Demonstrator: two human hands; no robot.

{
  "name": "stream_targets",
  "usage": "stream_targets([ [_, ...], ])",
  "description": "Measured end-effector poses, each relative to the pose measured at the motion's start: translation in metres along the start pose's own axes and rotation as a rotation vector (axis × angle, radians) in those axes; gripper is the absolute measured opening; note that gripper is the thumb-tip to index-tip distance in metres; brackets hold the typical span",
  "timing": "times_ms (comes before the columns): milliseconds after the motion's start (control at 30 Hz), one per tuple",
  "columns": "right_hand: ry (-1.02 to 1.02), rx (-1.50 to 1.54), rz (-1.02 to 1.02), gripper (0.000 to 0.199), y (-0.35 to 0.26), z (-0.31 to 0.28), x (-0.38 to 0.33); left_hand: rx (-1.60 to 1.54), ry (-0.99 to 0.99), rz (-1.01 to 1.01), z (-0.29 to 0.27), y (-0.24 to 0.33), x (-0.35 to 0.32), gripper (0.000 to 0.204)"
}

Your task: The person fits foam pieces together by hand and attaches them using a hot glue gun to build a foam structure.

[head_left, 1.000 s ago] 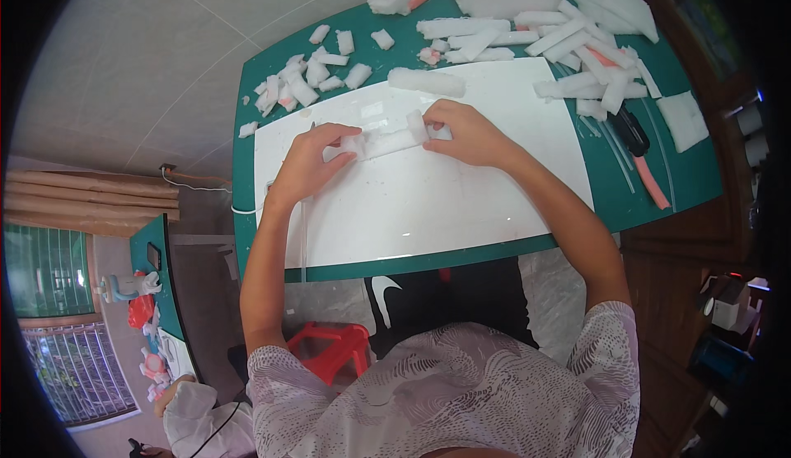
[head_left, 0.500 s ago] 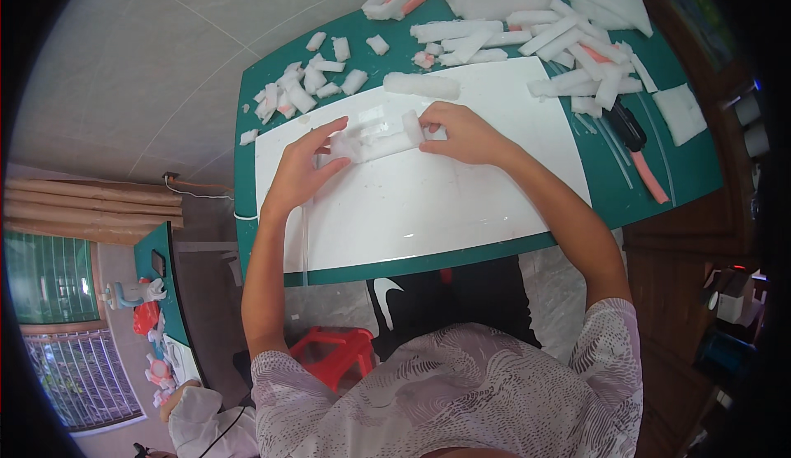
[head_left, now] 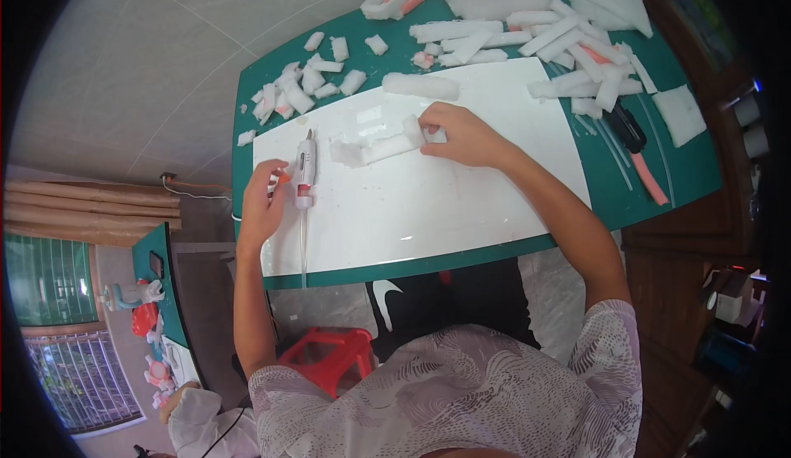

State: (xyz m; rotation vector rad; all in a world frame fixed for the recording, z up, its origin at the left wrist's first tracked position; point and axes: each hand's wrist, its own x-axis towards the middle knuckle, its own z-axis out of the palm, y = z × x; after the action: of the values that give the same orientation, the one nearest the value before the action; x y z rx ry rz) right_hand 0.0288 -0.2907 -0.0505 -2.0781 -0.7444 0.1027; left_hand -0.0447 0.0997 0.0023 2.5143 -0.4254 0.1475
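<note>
At the left of the white board [head_left: 371, 219] lies a grey-and-white hot glue gun [head_left: 306, 165], its nozzle toward the far side and a long clear glue stick trailing from its back. My left hand [head_left: 265, 198] is closed around its handle; a bit of orange shows at the fingers, and the grip is partly hidden. My right hand [head_left: 461, 133] pinches the right end of a white foam strip [head_left: 389, 147] with small foam blocks at its ends. The strip's left end rests on the board. Beyond it lies a loose rounded foam piece [head_left: 420, 86].
Small foam scraps [head_left: 301, 87] are heaped at the far left of the green table [head_left: 379, 273]. Foam strips [head_left: 568, 46] pile up at the far right, near a black-handled tool [head_left: 628, 128] and clear glue sticks [head_left: 614, 149]. A red stool [head_left: 329, 355] stands below the table edge.
My left hand has left the foam strip's left end and moved left and nearer to the glue gun's handle, uncovering the gun. My right hand stays on the foam.
</note>
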Motion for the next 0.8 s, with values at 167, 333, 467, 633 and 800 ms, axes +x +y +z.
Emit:
stream_targets([
  [167, 0.000, -0.013, -0.015, 0.033, 0.002, 0.000, 0.001, 0.186, -0.097, 0.041, 0.004, 0.003, -0.027, 0.067],
  [333, -0.002, -0.001, -0.014, 0.033, 0.002, 0.001, 0.001, 0.279, -0.061, -0.016, 0.005, 0.007, -0.016, 0.063],
  [467, 0.005, -0.003, -0.002, 0.033, 0.002, 0.003, -0.001, 0.282, -0.029, -0.011, 0.001, 0.003, -0.020, 0.061],
  [633, -0.001, -0.012, -0.021, 0.033, -0.001, 0.001, 0.000, 0.331, -0.116, -0.046, -0.001, -0.001, -0.020, 0.058],
  [800, 0.007, -0.027, 0.005, 0.033, 0.001, -0.002, -0.003, 0.321, -0.172, -0.128, 0.002, 0.005, -0.010, 0.054],
])
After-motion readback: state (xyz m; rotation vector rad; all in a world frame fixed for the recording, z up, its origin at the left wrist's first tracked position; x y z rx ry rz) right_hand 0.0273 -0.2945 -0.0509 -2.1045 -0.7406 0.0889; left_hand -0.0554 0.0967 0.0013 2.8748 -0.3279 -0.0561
